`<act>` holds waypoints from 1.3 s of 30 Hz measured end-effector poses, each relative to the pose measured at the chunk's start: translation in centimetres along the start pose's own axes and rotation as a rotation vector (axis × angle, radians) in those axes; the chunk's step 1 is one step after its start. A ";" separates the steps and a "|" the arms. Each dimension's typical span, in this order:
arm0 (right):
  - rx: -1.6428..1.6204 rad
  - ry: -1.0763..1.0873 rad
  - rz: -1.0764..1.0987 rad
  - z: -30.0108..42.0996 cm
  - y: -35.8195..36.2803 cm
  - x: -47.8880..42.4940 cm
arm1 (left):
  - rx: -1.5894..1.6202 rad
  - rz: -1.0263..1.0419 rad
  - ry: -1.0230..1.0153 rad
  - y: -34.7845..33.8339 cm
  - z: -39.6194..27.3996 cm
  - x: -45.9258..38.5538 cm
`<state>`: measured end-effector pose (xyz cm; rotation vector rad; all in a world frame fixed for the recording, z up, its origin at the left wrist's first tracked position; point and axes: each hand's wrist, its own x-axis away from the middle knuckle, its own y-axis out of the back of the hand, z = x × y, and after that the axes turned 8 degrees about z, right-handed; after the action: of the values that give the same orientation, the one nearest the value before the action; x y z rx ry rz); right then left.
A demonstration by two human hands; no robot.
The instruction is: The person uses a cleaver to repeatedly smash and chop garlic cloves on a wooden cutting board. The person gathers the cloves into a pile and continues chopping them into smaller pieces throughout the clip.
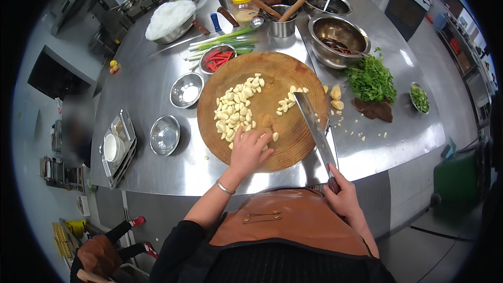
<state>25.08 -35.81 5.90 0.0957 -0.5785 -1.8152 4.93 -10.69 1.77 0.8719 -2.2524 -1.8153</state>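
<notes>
A large pile of peeled garlic cloves (234, 110) lies on the left half of a round wooden chopping board (263, 157). My left hand (249, 149) reaches over the near end of that pile, fingers spread and touching cloves at the board's near edge; whether a clove is under the fingers is hidden. My right hand (342, 192) grips the handle of a cleaver (314, 125), whose blade slants across the board's right side. The blade's far end is beside a smaller group of garlic cloves (289, 101). A single clove (275, 136) sits just right of my left fingers.
Left of the board stand small steel bowls (165, 135) and stacked trays (122, 153). Red chillies (218, 61), scallions (228, 41), jars and large steel bowls (338, 41) are beyond it. Cilantro (371, 78) and garlic bits lie right. Another person (100, 253) is at lower left.
</notes>
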 end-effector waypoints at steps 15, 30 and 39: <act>0.676 0.521 -0.269 -0.3 -2.6 -1.3 | -0.077 -0.345 0.293 -0.9 2.7 -0.4; 1.114 0.460 -0.100 -4.6 0.1 -1.7 | -0.082 -0.326 0.288 -0.9 1.4 -0.2; 0.955 0.338 -0.138 -5.2 0.2 -2.6 | 0.167 -0.191 0.162 -1.6 -0.5 -0.1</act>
<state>27.92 -35.16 0.88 1.0815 -1.1594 -1.4558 5.73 -11.25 0.47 1.2541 -2.3105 -1.5748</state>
